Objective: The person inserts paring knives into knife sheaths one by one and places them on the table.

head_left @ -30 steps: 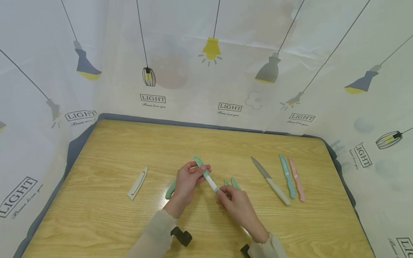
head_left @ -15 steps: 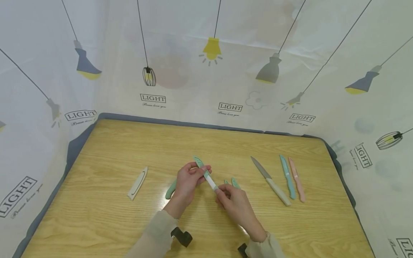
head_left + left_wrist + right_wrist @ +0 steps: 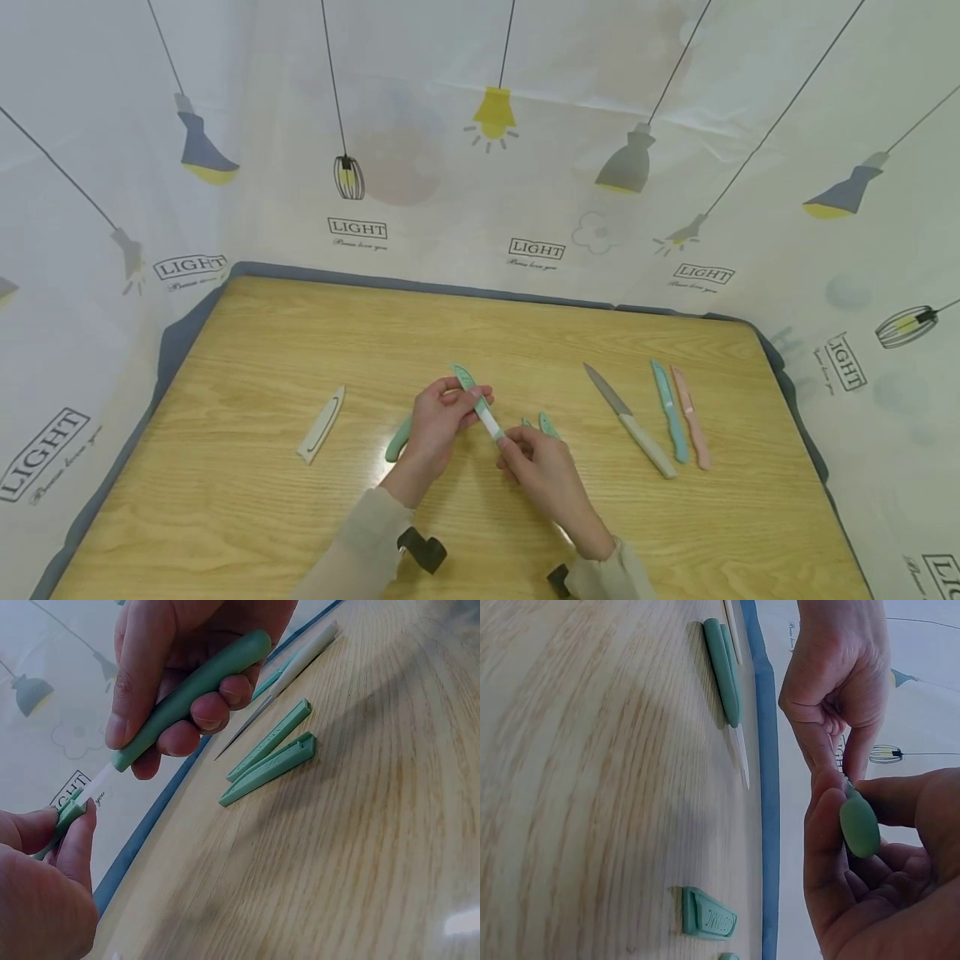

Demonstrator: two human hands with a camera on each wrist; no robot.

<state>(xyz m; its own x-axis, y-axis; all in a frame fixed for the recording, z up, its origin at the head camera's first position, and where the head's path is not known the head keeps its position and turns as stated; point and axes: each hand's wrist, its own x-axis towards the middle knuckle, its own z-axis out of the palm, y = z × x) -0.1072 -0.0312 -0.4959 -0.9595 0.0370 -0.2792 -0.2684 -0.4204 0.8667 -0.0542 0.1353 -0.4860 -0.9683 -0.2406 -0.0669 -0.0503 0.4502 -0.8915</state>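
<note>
directly above the table point(image 3: 225, 525), the left hand point(image 3: 435, 419) pinches a green sheath point(image 3: 463, 379); the right hand point(image 3: 551, 477) curls round the handle of a green knife point(image 3: 189, 701), its white blade reaching into the sheath's mouth. two more green sheaths point(image 3: 271, 771) lie near the right hand, a cream knife point(image 3: 635, 428) farther right.

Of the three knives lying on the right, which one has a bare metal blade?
The cream-handled knife, nearest the right hand: its grey blade shows, while the blue knife and pink knife beyond it show no bare metal.
</note>
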